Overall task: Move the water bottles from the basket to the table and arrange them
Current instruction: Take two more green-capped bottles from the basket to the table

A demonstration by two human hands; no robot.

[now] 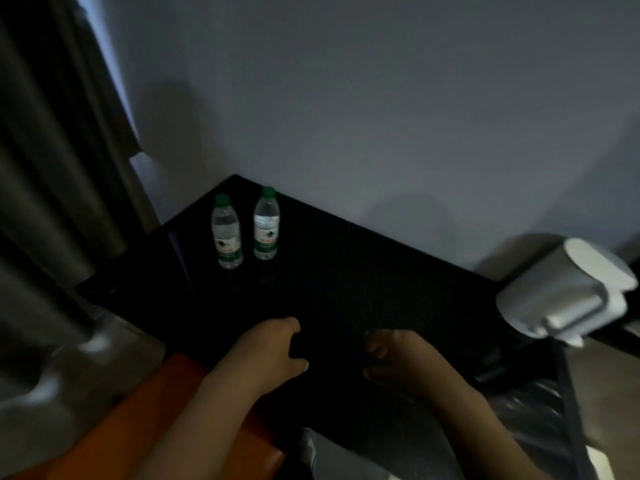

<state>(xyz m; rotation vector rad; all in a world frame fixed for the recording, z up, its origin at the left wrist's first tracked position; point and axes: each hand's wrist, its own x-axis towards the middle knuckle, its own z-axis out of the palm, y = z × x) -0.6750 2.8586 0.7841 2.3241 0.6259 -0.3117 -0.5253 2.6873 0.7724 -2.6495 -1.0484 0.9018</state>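
Observation:
Two clear water bottles with green caps and green-white labels stand upright side by side near the far left corner of the black table [346, 292]: the left bottle [226, 233] and the right bottle [266, 226]. My left hand [273, 348] hovers over the table's near part, fingers loosely curled, holding nothing. My right hand [394, 355] is beside it, fingers also loosely curled and empty. Both hands are well short of the bottles. No basket is in view.
A white electric kettle [568, 289] sits at the table's right end. An orange seat [166, 420] is at the lower left, a dark curtain [52, 168] hangs at the left, and a bin with a black plastic liner [533, 407] stands at the lower right. The scene is dim.

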